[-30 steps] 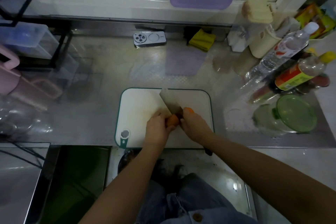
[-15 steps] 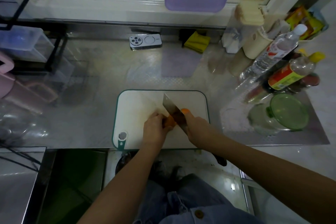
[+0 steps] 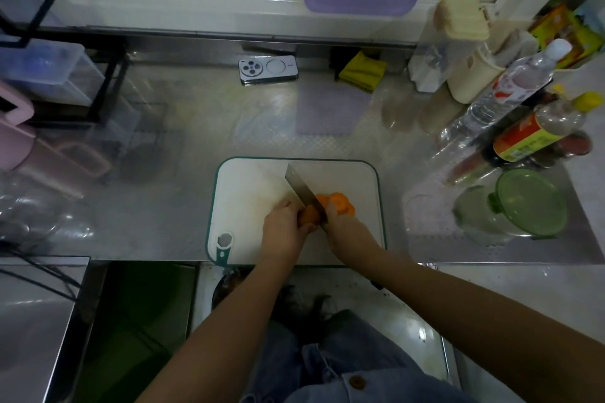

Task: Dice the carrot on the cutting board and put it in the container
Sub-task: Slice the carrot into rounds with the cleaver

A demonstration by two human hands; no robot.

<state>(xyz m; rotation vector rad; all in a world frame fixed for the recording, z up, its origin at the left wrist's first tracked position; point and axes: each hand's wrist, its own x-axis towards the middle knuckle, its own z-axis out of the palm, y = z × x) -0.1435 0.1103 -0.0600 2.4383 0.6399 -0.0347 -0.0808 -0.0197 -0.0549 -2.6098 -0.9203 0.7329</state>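
A white cutting board [image 3: 248, 193] with a green rim lies on the steel counter. My left hand [image 3: 281, 232] grips the orange carrot stub [image 3: 309, 215] on the board. My right hand [image 3: 347, 232] holds a knife [image 3: 301, 186]; its blade stands against the carrot's cut end. Orange carrot slices [image 3: 337, 203] lie just right of the blade. A clear container [image 3: 481, 216] with a green lid [image 3: 530, 203] leaning on it sits to the right of the board.
Bottles [image 3: 523, 137] and a cream jar [image 3: 471, 82] crowd the right back corner. A phone [image 3: 268, 69] and a yellow cloth [image 3: 362, 70] lie by the back wall. A black rack [image 3: 108, 88] and pink object [image 3: 16, 127] stand at left.
More carrot slices now lie right of the blade. The knife has come down again on the carrot, and the stub in my left hand is shorter.
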